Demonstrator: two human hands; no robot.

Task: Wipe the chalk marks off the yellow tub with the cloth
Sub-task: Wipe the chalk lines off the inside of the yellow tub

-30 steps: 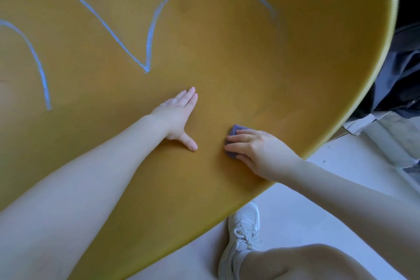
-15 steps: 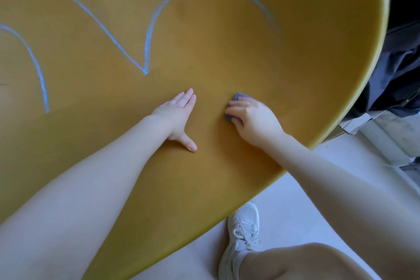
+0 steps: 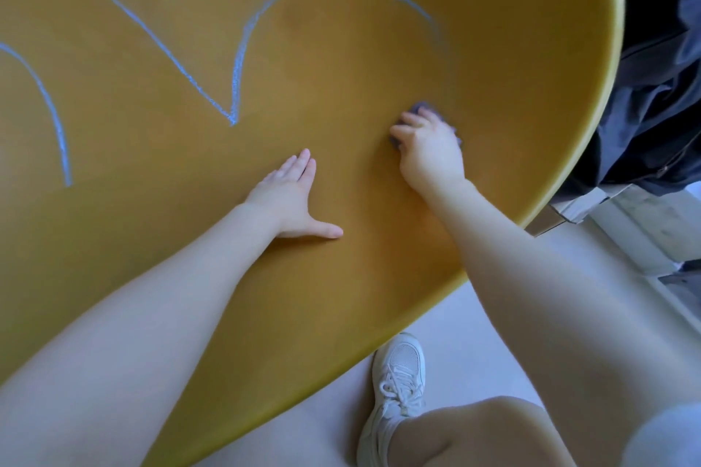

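Observation:
The yellow tub [image 3: 341, 296] fills most of the view, its smooth surface facing me. Blue chalk marks [image 3: 242, 49] run across it: a long line meeting an arch in a sharp point, and a separate curve [image 3: 53, 114] at the far left. My right hand [image 3: 428, 148] grips a small purple-grey cloth [image 3: 421, 108] and presses it on the tub just below the faded right end of the arch. The cloth is mostly hidden under my fingers. My left hand [image 3: 292, 201] lies flat on the tub with fingers straight and thumb spread.
The tub's rim [image 3: 610, 87] curves down the right side. Dark blue fabric [image 3: 664, 68] is bunched beyond it at the upper right. Below the tub lies a pale floor [image 3: 462, 318], with my white sneaker [image 3: 396, 387] and knee.
My right hand has slid the cloth up and to the right across the tub, toward the arch's right end. My left hand has stayed in place.

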